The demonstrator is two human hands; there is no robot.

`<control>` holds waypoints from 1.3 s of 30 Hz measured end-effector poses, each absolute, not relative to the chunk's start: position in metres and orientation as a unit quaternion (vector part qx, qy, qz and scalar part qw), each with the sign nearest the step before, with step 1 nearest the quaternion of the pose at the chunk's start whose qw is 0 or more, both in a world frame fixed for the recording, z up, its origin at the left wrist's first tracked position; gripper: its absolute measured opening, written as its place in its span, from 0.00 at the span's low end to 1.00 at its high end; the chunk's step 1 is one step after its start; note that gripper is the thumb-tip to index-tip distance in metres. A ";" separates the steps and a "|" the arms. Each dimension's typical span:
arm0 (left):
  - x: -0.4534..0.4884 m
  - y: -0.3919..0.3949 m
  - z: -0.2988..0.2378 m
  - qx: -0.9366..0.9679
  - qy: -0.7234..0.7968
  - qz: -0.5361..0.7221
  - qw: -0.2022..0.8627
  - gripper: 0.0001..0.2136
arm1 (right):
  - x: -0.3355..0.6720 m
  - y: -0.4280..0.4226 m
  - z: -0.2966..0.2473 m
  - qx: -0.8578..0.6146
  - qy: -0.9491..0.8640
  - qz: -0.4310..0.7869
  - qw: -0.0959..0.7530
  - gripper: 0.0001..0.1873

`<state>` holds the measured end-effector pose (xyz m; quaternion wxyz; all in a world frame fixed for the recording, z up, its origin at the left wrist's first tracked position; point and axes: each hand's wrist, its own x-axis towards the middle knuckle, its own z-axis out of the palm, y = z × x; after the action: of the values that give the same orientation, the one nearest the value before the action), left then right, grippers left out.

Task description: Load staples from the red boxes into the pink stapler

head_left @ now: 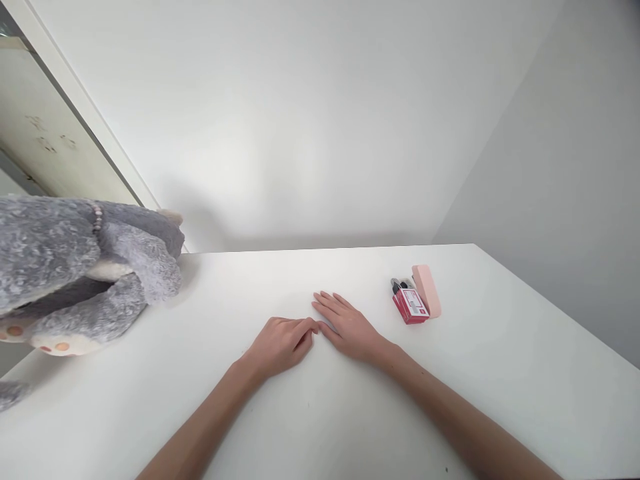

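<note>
My left hand (284, 345) rests on the white table (240, 427) with its fingers curled in. Its thumb and forefinger come together at the tip of my right thumb. Whether anything small is pinched there I cannot make out. My right hand (350, 329) lies palm down and flat, fingers stretched out and slightly apart. Beyond it to the right sits a stack of red and white boxes (412, 305). A pink case (427, 291) stands against the right side of that stack, and a small dark and grey item (400, 284) is behind it.
A large grey plush toy (125, 260) with a bead string lies across the table's left end. A white wall (280, 133) rises behind the table, with a grey wall (575, 200) on the right. At the upper left is a pale panel (55, 127) beside a white frame.
</note>
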<state>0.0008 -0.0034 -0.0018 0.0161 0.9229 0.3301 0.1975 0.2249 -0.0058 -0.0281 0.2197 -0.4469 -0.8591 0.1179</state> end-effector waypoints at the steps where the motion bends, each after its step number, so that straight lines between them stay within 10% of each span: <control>1: 0.001 -0.004 -0.002 0.923 0.329 0.198 0.018 0.10 | 0.225 -0.006 -0.029 -0.447 -0.859 0.116 0.219 0.28; 39: -0.002 0.002 -0.007 0.902 0.371 0.211 0.061 0.09 | 0.226 -0.007 -0.026 -0.455 -0.849 0.159 0.219 0.30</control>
<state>-0.0017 0.0019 -0.0072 0.0613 0.9022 0.3709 0.2113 0.2259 -0.0069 -0.0260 0.2187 -0.4546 -0.8486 0.1591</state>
